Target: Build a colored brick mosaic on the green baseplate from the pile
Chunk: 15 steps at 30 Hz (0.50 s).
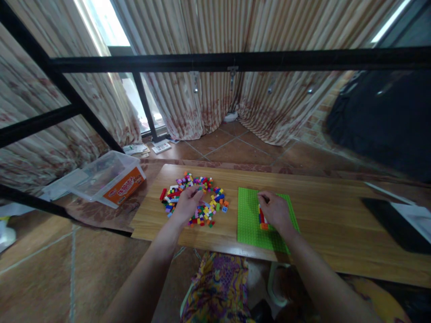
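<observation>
My left hand (187, 205) is over a spread-out pile of small toy building bricks (204, 220) of many colours. Its thumb and forefinger reach into the pile with a small gap between them, and I see no brick in them. On the right, a green studded baseplate (247, 224) lies flat on the wooden table. My right hand (274, 210) is above it, fingers curled together at the far end of a short brick row (263, 223) in red, white, orange and yellow. Those fingertips hide whatever is between them, and part of the row is covered too.
The bricks and baseplate rest on a long low wooden table (323, 215). A clear plastic box (111, 179) with an orange label stands on the floor at left. At the table's right end lies a black flat item (390, 224) with paper. A black metal frame (215, 62) crosses beyond.
</observation>
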### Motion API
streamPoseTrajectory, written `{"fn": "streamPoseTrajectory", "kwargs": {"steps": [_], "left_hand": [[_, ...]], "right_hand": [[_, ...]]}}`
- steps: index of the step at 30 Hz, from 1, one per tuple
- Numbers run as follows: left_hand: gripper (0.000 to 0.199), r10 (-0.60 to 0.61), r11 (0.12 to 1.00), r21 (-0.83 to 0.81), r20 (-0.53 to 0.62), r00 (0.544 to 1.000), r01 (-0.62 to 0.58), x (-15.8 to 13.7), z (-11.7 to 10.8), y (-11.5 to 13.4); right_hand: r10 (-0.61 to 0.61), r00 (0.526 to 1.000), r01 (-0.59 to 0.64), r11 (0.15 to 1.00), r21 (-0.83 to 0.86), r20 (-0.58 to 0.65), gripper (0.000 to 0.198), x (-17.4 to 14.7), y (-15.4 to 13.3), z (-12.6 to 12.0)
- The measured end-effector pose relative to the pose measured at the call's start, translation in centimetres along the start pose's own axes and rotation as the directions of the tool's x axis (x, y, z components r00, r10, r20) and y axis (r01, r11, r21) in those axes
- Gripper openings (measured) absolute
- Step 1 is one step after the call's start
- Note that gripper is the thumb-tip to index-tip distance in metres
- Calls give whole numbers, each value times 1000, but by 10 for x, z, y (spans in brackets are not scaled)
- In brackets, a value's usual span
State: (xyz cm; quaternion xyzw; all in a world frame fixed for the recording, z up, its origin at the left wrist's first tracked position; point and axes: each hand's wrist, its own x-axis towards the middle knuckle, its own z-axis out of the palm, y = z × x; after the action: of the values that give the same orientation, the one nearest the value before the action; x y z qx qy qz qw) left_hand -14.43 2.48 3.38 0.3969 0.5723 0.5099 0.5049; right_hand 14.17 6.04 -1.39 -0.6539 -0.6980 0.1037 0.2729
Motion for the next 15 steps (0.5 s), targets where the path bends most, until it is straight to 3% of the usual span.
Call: {"fn": "streamPoseTrajectory", "kwargs": {"steps": [8, 15], "left_hand": [[19, -33, 998, -47, 110, 993, 39, -8, -2, 3], [14, 116, 981, 154, 8, 993, -116, 2, -2, -1]], "right_hand": [[2, 1000, -2, 1000, -7, 0, 31, 0, 0, 0], [3, 1000, -3, 1000, -10, 1, 31, 0, 0, 0]]}}
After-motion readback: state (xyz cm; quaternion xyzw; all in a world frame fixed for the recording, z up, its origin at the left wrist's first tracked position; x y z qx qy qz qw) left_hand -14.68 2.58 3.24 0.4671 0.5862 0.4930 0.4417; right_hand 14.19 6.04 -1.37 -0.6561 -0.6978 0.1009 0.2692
